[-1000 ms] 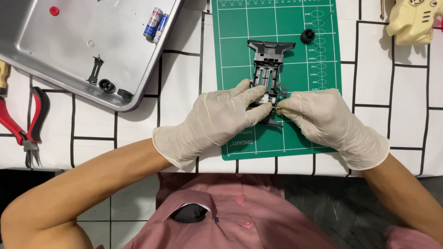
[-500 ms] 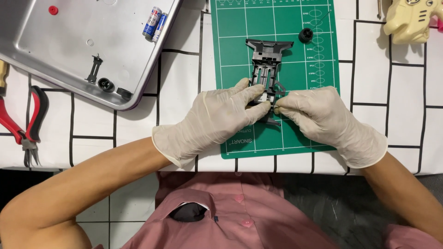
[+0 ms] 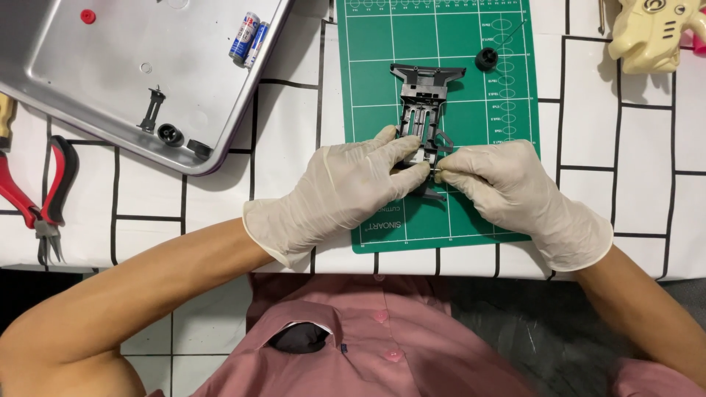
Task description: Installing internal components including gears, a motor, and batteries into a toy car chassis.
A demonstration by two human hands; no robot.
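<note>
Your left hand (image 3: 346,192) and right hand (image 3: 507,192) both pinch the near end of the black chassis (image 3: 425,121), which lies mid-mat (image 3: 368,110); a small black wheel (image 3: 485,59) sits beyond it.

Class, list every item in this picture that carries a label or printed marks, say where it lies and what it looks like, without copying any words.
Two batteries: in the metal tray, upper left; small cylinders with blue, white and red labels.
Cutting mat: centre of the table, under both gloved hands; green rectangle with white grid lines and white print.
No screens or signs.
</note>
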